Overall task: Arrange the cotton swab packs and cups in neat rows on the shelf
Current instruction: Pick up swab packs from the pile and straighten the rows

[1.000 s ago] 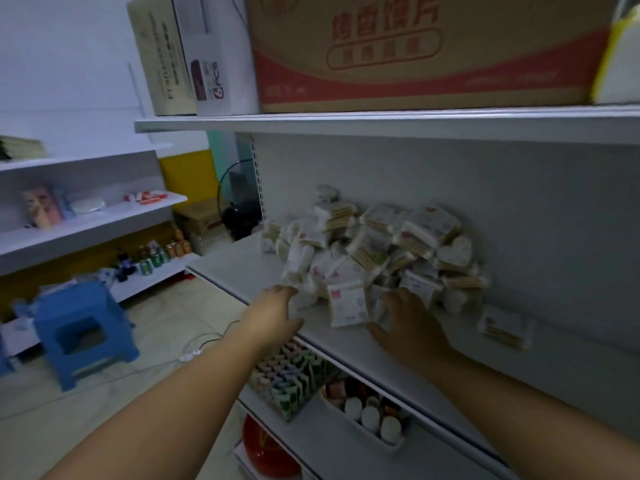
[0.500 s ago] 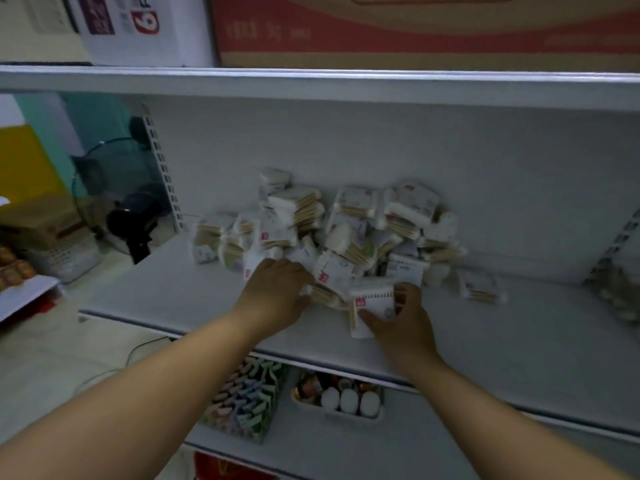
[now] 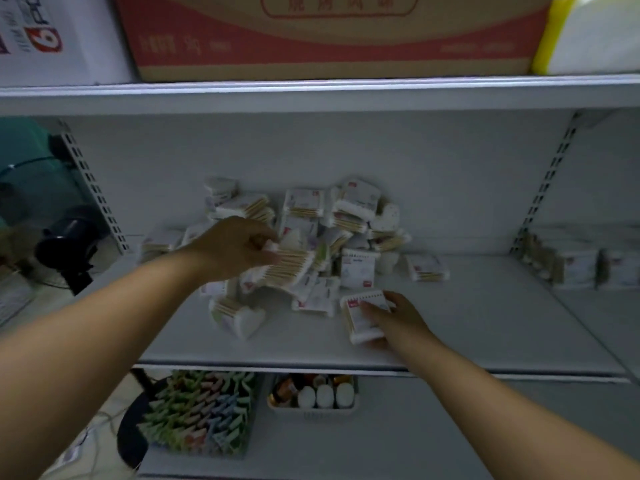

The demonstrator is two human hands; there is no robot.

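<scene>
Swab packs lay in a loose heap (image 3: 322, 233) at the middle of the shelf (image 3: 485, 327), pushed toward its back wall and tumbled over one another at all angles.

Your left hand (image 3: 232, 249) reached in from the lower left of the frame. It pinched the cotton end of a long pack (image 3: 291, 268) between thumb and fingertips at the left side of the heap. The wooden sticks in that pack pointed right. I could not tell whether it was clear of the packs beneath it.

Your right hand (image 3: 398, 315) came in from the lower right and was clamped on a square pack (image 3: 360, 318), fingers curled over its top face. That pack sat at the front of the shelf, just in front of the heap and apart from it. The two hands were well apart.

A heart-shaped pack (image 3: 242, 318) lay tilted at the front left of the heap. A single pack (image 3: 427, 268) lay flat to the right of the heap, with a small white cup (image 3: 386, 261) between the two. Other packs (image 3: 575, 268) stood in the next bay at the far right of the frame.

At the top of the frame a red and tan carton (image 3: 329, 39) sat on the upper shelf (image 3: 311, 95). At the bottom, coloured packets (image 3: 201, 410) and a white basket (image 3: 311, 414) of bottles sat side by side. A black fan (image 3: 65, 244) showed at the left edge.
</scene>
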